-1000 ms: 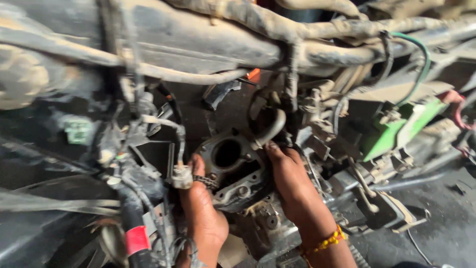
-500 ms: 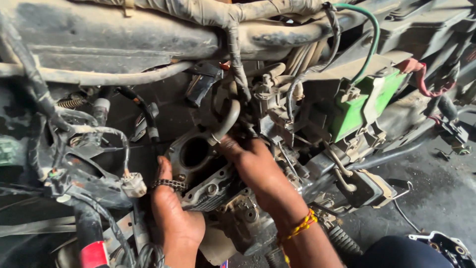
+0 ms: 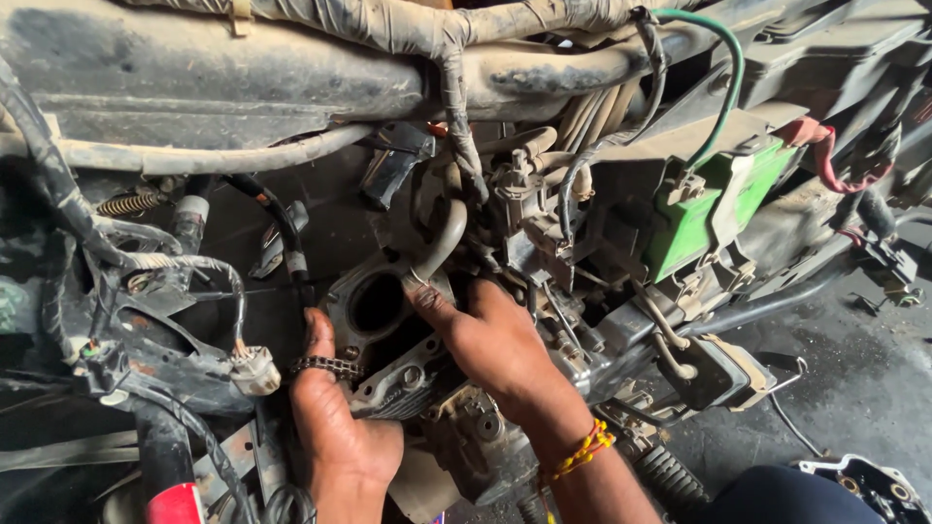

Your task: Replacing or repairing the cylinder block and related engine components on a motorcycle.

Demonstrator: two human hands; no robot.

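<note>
We had two hands on one grimy engine casting (image 3: 388, 330) at centre frame: our left hand (image 3: 335, 427) gripped its lower-left edge beside one short chain (image 3: 325, 366). Our right hand (image 3: 495, 344) clasped its right side, fingertip touching one curved hose (image 3: 442, 243); one green box (image 3: 704, 209) sat upper right.
</note>
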